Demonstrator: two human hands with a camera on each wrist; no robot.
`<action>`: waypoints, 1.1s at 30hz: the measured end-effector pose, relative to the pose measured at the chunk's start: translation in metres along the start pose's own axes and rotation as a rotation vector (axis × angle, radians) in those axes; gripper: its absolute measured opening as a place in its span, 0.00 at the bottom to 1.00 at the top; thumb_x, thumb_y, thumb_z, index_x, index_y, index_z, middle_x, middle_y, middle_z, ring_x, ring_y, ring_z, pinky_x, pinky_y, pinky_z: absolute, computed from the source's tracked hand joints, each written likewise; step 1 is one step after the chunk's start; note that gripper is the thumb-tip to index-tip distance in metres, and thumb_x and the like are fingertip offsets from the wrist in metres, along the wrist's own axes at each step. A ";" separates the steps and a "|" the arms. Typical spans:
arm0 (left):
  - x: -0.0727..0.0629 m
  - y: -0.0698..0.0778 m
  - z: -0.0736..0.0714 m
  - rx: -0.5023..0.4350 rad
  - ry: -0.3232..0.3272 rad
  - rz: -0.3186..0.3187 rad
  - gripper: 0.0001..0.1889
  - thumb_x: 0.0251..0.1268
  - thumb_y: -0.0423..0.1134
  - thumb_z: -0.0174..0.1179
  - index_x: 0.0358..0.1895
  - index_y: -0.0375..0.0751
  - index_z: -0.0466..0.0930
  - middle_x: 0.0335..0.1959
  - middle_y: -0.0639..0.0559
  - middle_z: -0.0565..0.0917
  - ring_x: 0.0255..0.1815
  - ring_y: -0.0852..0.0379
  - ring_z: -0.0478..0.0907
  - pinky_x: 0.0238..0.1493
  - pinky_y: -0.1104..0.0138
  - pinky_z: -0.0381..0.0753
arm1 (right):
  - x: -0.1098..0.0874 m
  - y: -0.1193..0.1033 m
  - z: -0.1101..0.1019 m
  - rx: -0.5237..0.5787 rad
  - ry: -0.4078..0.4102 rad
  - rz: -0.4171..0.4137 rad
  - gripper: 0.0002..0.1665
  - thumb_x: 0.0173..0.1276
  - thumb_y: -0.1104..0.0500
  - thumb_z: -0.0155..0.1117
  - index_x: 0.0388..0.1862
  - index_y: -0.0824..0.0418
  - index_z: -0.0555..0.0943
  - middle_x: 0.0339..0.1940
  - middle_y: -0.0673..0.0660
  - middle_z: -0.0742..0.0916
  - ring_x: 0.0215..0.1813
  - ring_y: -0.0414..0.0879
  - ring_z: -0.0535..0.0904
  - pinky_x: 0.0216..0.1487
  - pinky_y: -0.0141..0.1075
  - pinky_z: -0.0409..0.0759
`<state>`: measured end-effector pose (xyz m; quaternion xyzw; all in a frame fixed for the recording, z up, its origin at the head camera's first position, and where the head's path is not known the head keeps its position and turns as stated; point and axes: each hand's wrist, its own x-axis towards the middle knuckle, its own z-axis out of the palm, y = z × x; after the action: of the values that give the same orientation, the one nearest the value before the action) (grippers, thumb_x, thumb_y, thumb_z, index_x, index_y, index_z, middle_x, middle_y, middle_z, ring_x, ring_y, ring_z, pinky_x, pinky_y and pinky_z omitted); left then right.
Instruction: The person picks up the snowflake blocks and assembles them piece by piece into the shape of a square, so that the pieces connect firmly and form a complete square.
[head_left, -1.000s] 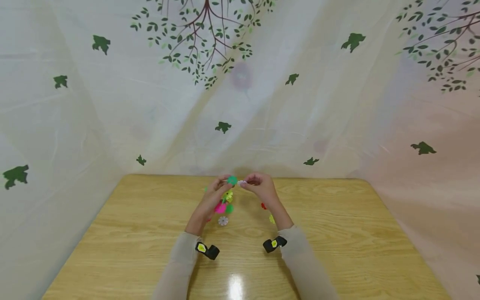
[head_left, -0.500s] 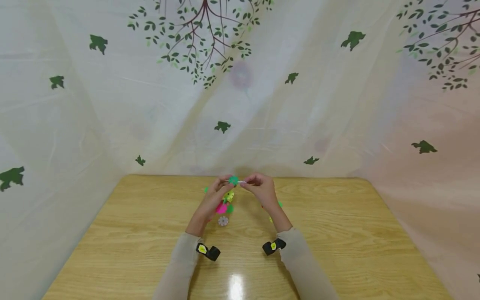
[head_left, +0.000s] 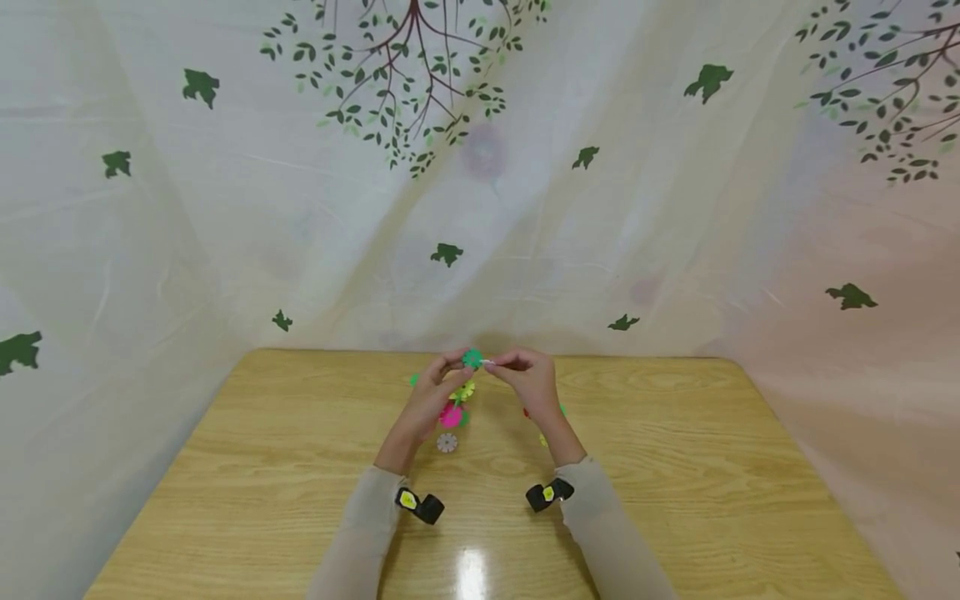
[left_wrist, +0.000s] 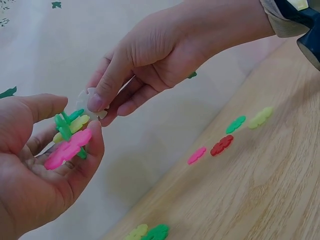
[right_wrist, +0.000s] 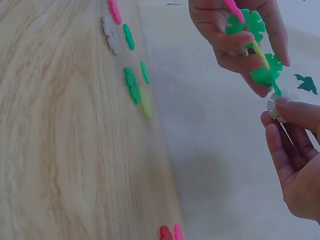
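Observation:
My left hand [head_left: 426, 402] holds a short chain of interlocking plastic flower discs above the table. In the left wrist view a pink disc [left_wrist: 67, 150] and a yellow disc [left_wrist: 75, 128] show in the chain. The right wrist view shows its end green disc [right_wrist: 267, 70] sticking out past the left fingertips. Between thumb and fingers, my right hand [head_left: 534, 385] pinches a white disc [right_wrist: 273, 106]. That white disc meets the edge of the end green disc; how deep its slot sits is hidden by the thumb.
Loose discs lie on the wooden table [head_left: 675, 467]: a white one [head_left: 447, 442] below the left hand, a red one [left_wrist: 221, 145], a pink one [left_wrist: 197, 155] and several green and yellow ones. A printed cloth [head_left: 525, 275] hangs behind the table's far edge.
Both hands have drifted slightly to the right, the left one more. The green disc has come closer to the white disc, narrowing the space between the hands.

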<state>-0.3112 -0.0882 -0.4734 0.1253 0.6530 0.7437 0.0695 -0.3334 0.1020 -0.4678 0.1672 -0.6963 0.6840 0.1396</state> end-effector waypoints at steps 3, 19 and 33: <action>0.000 0.000 0.002 -0.008 0.000 0.015 0.23 0.79 0.39 0.55 0.72 0.40 0.67 0.61 0.45 0.73 0.53 0.52 0.75 0.33 0.66 0.87 | 0.000 0.001 -0.003 -0.010 -0.002 -0.015 0.07 0.59 0.71 0.76 0.32 0.76 0.86 0.34 0.67 0.91 0.33 0.37 0.87 0.37 0.28 0.86; -0.001 -0.002 0.007 -0.038 0.011 0.031 0.23 0.78 0.37 0.56 0.72 0.39 0.69 0.54 0.49 0.73 0.40 0.59 0.77 0.34 0.67 0.88 | 0.000 -0.002 -0.008 -0.012 -0.015 -0.034 0.08 0.59 0.70 0.76 0.32 0.77 0.87 0.34 0.72 0.89 0.32 0.37 0.87 0.37 0.29 0.87; 0.001 -0.002 0.010 -0.038 0.024 0.027 0.24 0.76 0.34 0.58 0.71 0.35 0.67 0.52 0.49 0.74 0.45 0.59 0.76 0.31 0.68 0.87 | -0.002 -0.008 -0.006 0.002 -0.041 -0.009 0.05 0.60 0.76 0.72 0.32 0.81 0.85 0.34 0.75 0.88 0.32 0.37 0.87 0.36 0.26 0.85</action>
<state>-0.3094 -0.0779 -0.4742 0.1238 0.6379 0.7582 0.0538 -0.3288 0.1079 -0.4614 0.1845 -0.6974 0.6806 0.1279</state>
